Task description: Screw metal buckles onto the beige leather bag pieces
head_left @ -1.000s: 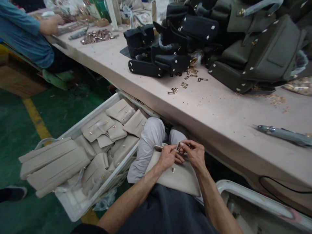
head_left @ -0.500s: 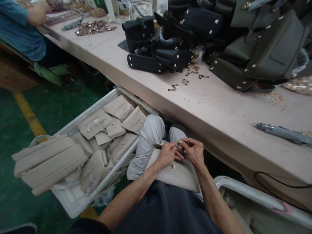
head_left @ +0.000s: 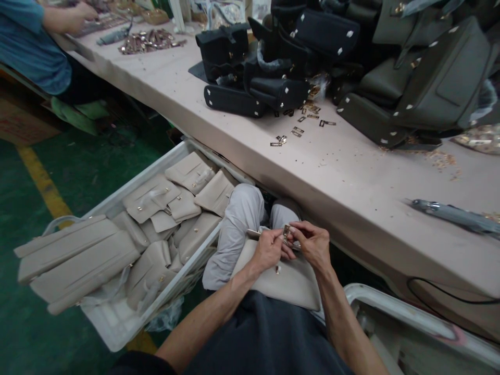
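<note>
A beige handbag lies across my lap, a small metal fitting on its face. My left hand is closed on a narrow part of the bag near its upper edge; its fingertips hide exactly which part. Between both hands is a small gold metal frame plate, like those scattered on the table. My right hand pinches this plate from the right, thumb and index finger together. The two hands' fingertips nearly meet at the plate.
A white crate of beige bags stands at my left. Black bags, dark olive bags, loose gold plates and a grey electric screwdriver lie on the table. Another white bin is at right; a co-worker sits far left.
My right hand has shifted slightly right and down, and the gold plate between my fingers shows more of its face. The bag stays on my lap. The co-worker's hand has moved right.
</note>
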### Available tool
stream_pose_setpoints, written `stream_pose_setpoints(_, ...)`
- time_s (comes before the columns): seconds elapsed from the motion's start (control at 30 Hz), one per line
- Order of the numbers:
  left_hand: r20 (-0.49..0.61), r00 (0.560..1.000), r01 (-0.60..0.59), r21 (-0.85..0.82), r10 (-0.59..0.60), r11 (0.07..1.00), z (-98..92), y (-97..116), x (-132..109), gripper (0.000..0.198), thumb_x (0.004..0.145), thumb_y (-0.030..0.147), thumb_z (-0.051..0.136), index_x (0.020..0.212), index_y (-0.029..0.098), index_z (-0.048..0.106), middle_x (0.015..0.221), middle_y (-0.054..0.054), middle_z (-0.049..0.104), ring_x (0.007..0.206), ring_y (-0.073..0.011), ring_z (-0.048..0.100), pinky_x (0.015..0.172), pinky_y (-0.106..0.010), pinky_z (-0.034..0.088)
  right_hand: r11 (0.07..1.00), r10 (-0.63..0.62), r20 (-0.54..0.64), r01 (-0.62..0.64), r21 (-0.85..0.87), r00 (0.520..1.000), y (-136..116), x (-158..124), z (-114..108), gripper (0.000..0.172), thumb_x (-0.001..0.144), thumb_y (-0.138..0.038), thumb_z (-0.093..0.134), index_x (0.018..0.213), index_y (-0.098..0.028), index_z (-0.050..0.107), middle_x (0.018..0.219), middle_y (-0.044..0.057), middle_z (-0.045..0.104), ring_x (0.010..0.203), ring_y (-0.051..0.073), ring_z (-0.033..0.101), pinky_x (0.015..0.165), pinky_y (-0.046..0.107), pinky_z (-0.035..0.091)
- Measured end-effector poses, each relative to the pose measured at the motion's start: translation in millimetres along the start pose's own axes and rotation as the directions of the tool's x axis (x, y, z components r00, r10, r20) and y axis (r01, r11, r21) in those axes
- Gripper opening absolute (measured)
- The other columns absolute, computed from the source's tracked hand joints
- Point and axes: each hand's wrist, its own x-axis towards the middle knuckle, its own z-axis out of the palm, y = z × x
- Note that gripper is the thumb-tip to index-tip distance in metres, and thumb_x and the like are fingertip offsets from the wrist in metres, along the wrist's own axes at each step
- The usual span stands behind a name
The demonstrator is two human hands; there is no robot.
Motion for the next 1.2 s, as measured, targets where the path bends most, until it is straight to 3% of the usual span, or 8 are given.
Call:
stream_pose_setpoints(0.1, 0.009, 1.000, 0.000, -0.026, 0.000, 1.000, -1.0, 1.4, -1.1, 0.038, 0.093, 0.047, 0.060, 0.101, 0.011, 0.069, 0.090, -0.010, 0.073, 0.055, -0.0166, 0.074, 0.053, -0.025, 0.062, 0.992, -0.106, 0.040, 0.109, -0.058, 0.994, 1.1, 3.2, -5.3, 0.018, 0.086, -0.037, 0.077, 0.092, -0.021, 0.083, 0.091, 0.008, 0.074, 0.070, 0.017, 0.067, 0.064, 0.030, 0.055)
stream_pose_setpoints(0.23, 0.004, 1.000, -0.012, -0.049, 0.012, 0.999, 0.0, 2.8, -3.1, 0.038, 0.093, 0.045, 0.059, 0.104, 0.011, 0.070, 0.090, -0.010, 0.071, 0.056, -0.0160, 0.074, 0.054, -0.024, 0.061, 0.988, -0.144, 0.061, 0.147, -0.050, 0.988, 3.7, 6.4, -7.0, 0.014, 0.086, -0.035, 0.077, 0.091, -0.023, 0.084, 0.091, 0.007, 0.073, 0.074, 0.018, 0.066, 0.065, 0.030, 0.054)
stream_pose_setpoints(0.67, -0.047, 0.999, -0.028, -0.123, 0.022, 0.992, 4.8, 0.8, -4.6, 0.036, 0.091, 0.045, 0.063, 0.100, 0.010, 0.068, 0.080, -0.006, 0.069, 0.058, -0.0182, 0.076, 0.057, -0.026, 0.062, 0.984, -0.150, 0.096, 0.158, -0.079, 0.984, 3.7, 6.9, -8.9, 0.013, 0.087, -0.034, 0.077, 0.090, -0.023, 0.082, 0.092, 0.006, 0.073, 0.077, 0.019, 0.068, 0.069, 0.030, 0.053)
stream_pose_setpoints(0.97, -0.071, 0.997, -0.040, -0.099, 0.033, 0.994, 8.2, 2.1, -5.3, 0.038, 0.092, 0.044, 0.059, 0.108, 0.011, 0.070, 0.081, -0.006, 0.071, 0.059, -0.0183, 0.076, 0.058, -0.027, 0.062, 0.986, -0.144, 0.082, 0.150, -0.072, 0.986, 8.2, 7.8, -9.1, 0.014, 0.086, -0.037, 0.078, 0.088, -0.024, 0.082, 0.090, 0.006, 0.072, 0.080, 0.020, 0.067, 0.070, 0.031, 0.052)
stream_pose_setpoints(1.2, -0.093, 0.995, -0.051, -0.069, 0.044, 0.996, 9.7, 2.3, -4.1, 0.029, 0.091, 0.040, 0.058, 0.094, 0.012, 0.066, 0.070, -0.004, 0.070, 0.054, -0.0178, 0.074, 0.056, -0.026, 0.061, 0.989, -0.127, 0.086, 0.133, -0.066, 0.988, 6.0, 7.6, -8.3, 0.017, 0.085, -0.038, 0.078, 0.088, -0.021, 0.081, 0.090, 0.006, 0.073, 0.080, 0.020, 0.067, 0.073, 0.032, 0.052)
